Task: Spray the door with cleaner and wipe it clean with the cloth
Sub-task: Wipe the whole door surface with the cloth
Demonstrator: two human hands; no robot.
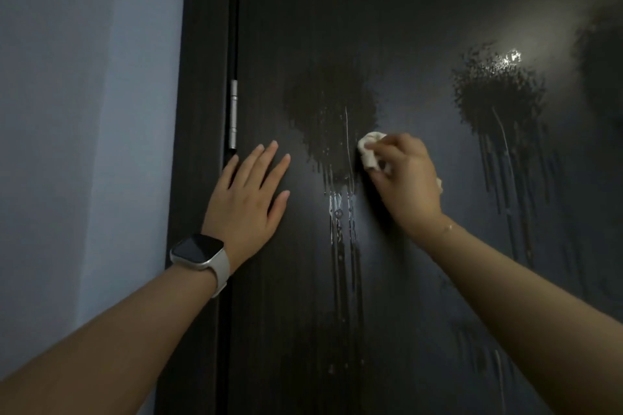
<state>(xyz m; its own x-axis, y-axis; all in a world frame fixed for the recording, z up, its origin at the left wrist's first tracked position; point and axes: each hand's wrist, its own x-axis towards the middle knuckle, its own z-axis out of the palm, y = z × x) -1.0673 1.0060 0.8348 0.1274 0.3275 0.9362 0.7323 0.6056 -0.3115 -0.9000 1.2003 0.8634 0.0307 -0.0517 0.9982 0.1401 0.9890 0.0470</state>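
A dark wood-grain door fills most of the view. Two wet spray patches sit on it, one in the middle and one to the right, both with drips running down. My right hand grips a bunched pale cloth and presses it on the door at the right edge of the middle patch. My left hand lies flat on the door with fingers spread, just left of that patch, near the hinge side. No spray bottle is in view.
A silver hinge sits on the door's left edge, inside the dark frame. A pale blue-grey wall runs to the left of the frame. A watch is on my left wrist.
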